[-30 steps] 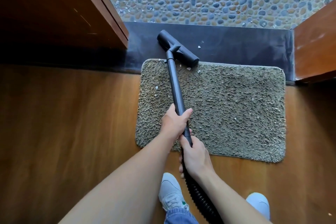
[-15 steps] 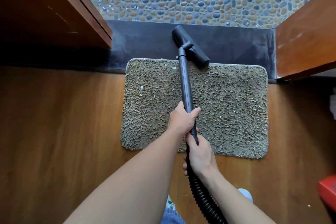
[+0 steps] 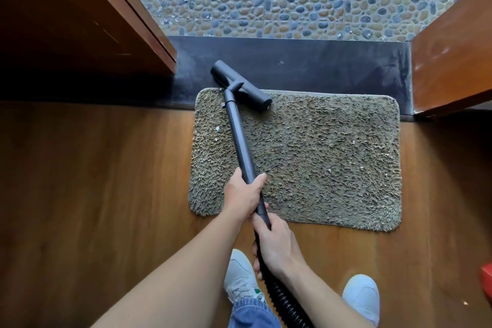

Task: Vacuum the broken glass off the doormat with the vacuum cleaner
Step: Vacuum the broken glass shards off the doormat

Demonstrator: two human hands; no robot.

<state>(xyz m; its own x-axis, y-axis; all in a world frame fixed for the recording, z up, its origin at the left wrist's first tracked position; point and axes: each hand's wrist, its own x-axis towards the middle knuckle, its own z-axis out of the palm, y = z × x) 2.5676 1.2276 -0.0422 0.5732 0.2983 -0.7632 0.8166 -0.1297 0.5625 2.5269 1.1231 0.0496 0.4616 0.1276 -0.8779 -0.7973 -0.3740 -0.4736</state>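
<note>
Left hand (image 3: 243, 196): fingers curled round wand (image 3: 239, 138), over doormat (image 3: 332, 154) edge
Right hand (image 3: 277, 245): fingers curled round wand, off doormat
Nozzle (image 3: 241, 86): doormat's far-left corner

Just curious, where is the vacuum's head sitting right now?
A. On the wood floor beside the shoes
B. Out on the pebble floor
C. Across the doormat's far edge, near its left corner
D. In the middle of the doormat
C: the vacuum head lies slantwise over the far edge of the doormat near the left corner, with one end on the mat and the other over the dark sill.
</note>
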